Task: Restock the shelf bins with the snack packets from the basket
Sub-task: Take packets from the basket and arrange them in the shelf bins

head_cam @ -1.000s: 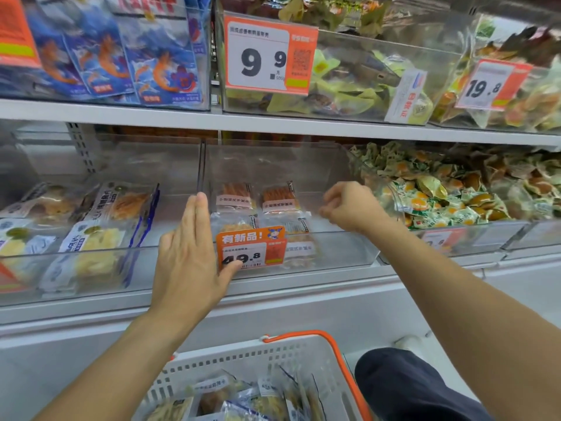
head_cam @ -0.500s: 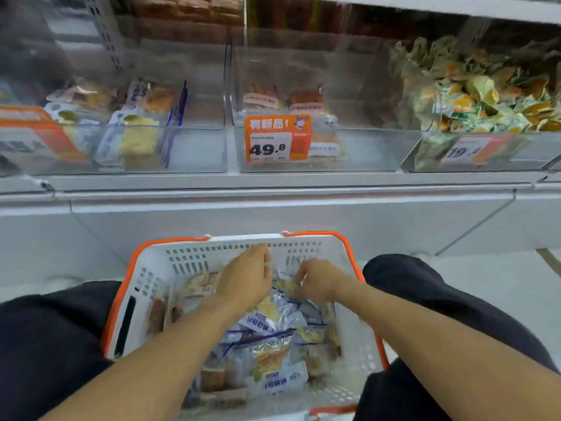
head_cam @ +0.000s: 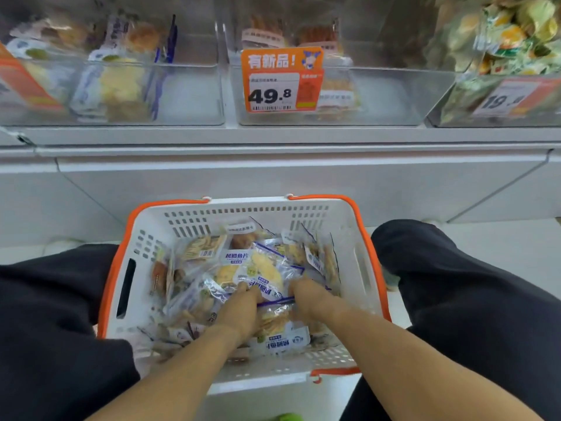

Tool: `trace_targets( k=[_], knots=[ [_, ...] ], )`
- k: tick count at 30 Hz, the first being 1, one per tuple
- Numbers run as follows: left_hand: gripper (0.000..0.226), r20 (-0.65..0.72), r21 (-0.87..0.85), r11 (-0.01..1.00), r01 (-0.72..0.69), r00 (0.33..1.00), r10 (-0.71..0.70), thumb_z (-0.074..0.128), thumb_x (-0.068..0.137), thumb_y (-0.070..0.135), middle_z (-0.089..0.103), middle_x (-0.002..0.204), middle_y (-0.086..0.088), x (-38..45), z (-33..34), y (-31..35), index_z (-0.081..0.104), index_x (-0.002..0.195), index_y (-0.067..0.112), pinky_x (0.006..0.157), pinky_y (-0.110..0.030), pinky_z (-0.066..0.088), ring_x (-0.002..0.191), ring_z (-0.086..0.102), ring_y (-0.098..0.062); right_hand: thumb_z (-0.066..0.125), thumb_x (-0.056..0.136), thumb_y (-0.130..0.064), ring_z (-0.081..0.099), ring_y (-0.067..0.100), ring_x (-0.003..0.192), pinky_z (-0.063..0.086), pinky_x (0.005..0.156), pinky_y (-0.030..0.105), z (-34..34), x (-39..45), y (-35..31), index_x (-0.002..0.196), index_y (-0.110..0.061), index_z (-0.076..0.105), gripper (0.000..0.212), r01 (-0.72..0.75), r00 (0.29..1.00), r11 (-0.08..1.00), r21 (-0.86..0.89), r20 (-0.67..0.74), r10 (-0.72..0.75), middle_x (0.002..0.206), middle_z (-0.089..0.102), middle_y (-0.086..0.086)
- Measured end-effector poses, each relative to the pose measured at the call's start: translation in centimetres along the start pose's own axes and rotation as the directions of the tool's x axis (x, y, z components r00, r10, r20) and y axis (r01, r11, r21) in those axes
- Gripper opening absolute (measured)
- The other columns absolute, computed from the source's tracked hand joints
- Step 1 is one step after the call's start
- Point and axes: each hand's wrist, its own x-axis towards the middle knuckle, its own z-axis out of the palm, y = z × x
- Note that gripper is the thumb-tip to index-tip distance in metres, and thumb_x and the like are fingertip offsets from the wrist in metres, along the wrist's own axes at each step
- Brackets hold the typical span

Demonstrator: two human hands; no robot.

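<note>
A white basket [head_cam: 243, 207] with orange handles sits on the floor between my knees, filled with several clear snack packets. Both hands are down inside it. My left hand [head_cam: 239, 311] and my right hand [head_cam: 306, 302] curl their fingers on the lower edge of one fish-slice packet [head_cam: 264, 273] with yellow contents and a purple seal. The fingertips are partly buried among the packets. Above, the middle shelf bin [head_cam: 388, 95] carries an orange 49.8 price tag [head_cam: 282, 80] and holds a few packets at its back.
The left bin [head_cam: 191, 95] holds several yellow-filled packets on its left side. The right bin [head_cam: 449, 98] is heaped with green and yellow wrapped snacks. A white shelf plinth [head_cam: 273, 180] stands just behind the basket. My dark trouser legs flank the basket.
My hands came down from the middle bin into the basket, then slid from its far side toward me and closed on a fish-slice packet. My view tilted downward.
</note>
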Motion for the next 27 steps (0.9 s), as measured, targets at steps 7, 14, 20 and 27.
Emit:
trace_targets(
  k=[7, 14, 20, 27],
  knots=[
    [0.023, -0.019, -0.181, 0.983, -0.009, 1.0, 0.006, 0.067, 0.091, 0.019, 0.055, 0.073, 0.004, 1.4, -1.4, -0.8, 0.049, 0.076, 0.022, 0.059, -0.027, 0.037, 0.064, 0.048, -0.011, 0.063, 0.091, -0.016, 0.069, 0.03, 0.093, 0.056, 0.077, 0.038, -5.6, -0.7, 0.0, 0.106, -0.004, 0.071, 0.021, 0.031, 0.999, 0.999, -0.028, 0.027, -0.031, 0.104, 0.072, 0.013],
    [0.02, -0.227, -0.283, 0.955, -0.092, 0.974, 0.026, 0.064, 0.095, 0.021, 0.059, 0.084, -0.009, 1.2, -5.4, 0.4, 0.053, 0.079, 0.016, 0.066, -0.028, 0.044, 0.07, 0.052, -0.017, 0.051, 0.101, -0.018, 0.064, 0.026, 0.092, 0.048, 0.079, 0.031, -9.3, -1.9, -0.1, 0.101, -0.007, 0.073, 0.025, 0.14, 0.979, 0.973, 0.186, -0.176, -0.107, 0.104, 0.072, 0.009],
    [0.012, -0.413, -0.494, 0.845, -0.202, 0.91, -0.024, 0.068, 0.092, 0.027, 0.067, 0.087, -0.001, -0.2, -13.3, 2.4, 0.06, 0.093, 0.018, 0.07, -0.024, 0.049, 0.082, 0.065, -0.016, 0.06, 0.097, -0.012, 0.071, 0.024, 0.079, 0.057, 0.061, 0.031, -14.8, -4.7, -1.3, 0.088, -0.007, 0.066, 0.012, 0.293, 0.922, 0.887, 0.358, -0.351, -0.163, 0.086, 0.071, 0.009],
    [0.036, -0.229, -0.938, 0.304, -0.167, 0.956, -0.184, 0.062, 0.094, 0.033, 0.075, 0.102, -0.012, -4.5, -17.8, 5.4, 0.063, 0.116, 0.005, 0.082, -0.039, 0.059, 0.095, 0.073, -0.027, 0.057, 0.098, -0.001, 0.072, 0.028, 0.081, 0.063, 0.066, 0.039, -18.0, -8.2, -2.8, 0.117, 0.013, 0.057, 0.023, 0.456, 0.89, 0.355, 0.816, -0.428, -0.159, 0.099, 0.068, 0.023]
  ],
)
